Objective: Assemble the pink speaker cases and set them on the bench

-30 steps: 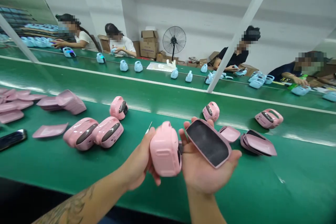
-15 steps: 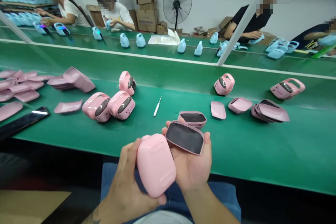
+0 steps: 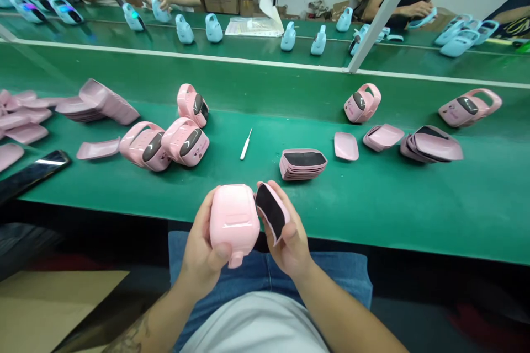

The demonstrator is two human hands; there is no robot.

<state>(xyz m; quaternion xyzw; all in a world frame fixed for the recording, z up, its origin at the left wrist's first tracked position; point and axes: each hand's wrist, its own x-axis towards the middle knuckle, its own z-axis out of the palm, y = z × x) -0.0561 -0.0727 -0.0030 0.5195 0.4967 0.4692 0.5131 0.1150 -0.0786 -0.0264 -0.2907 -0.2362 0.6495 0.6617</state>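
Hands [image 3: 202,256] [image 3: 292,245] grip a pink case [image 3: 234,219] at left, a dark-faced panel [image 3: 272,212] at right.

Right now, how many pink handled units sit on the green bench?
5. Left cluster: rear unit, front-left unit, front-right unit. Right side: inner unit, outer unit. Left hand holds one more pink unit, not counted.

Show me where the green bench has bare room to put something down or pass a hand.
Widest: the bench, front right, nearer than the right-hand covers. Another: between the white tool and the lined stack. A strip: in front of the left pink devices, right of the phone. Crowded: the left end, with loose covers.
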